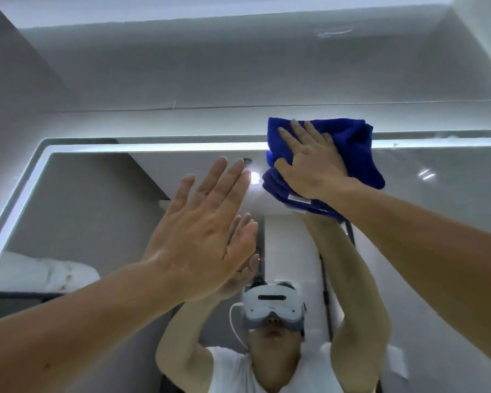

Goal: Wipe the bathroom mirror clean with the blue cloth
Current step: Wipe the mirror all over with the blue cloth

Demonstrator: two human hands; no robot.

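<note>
Under the spread, straight fingers of the right hand (pixel 309 165), the cloth (pixel 355 148) is pressed against the top edge of the mirror (pixel 97 199). Left of them, the left hand (pixel 204 236) is raised before the glass, fingers straight and together.

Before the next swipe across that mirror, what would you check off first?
1. Blue cloth pressed flat under the right hand: ok.
2. Cloth wholly on the mirror: not ok, its top overlaps the lit upper rim.
3. Left hand apart from the cloth: ok, it is open and to the cloth's left.
4. Left hand off the glass, leaving no prints: cannot tell.
5. Glass right of the cloth free of streaks: cannot tell; the bright mark there may be only a reflection.
</note>
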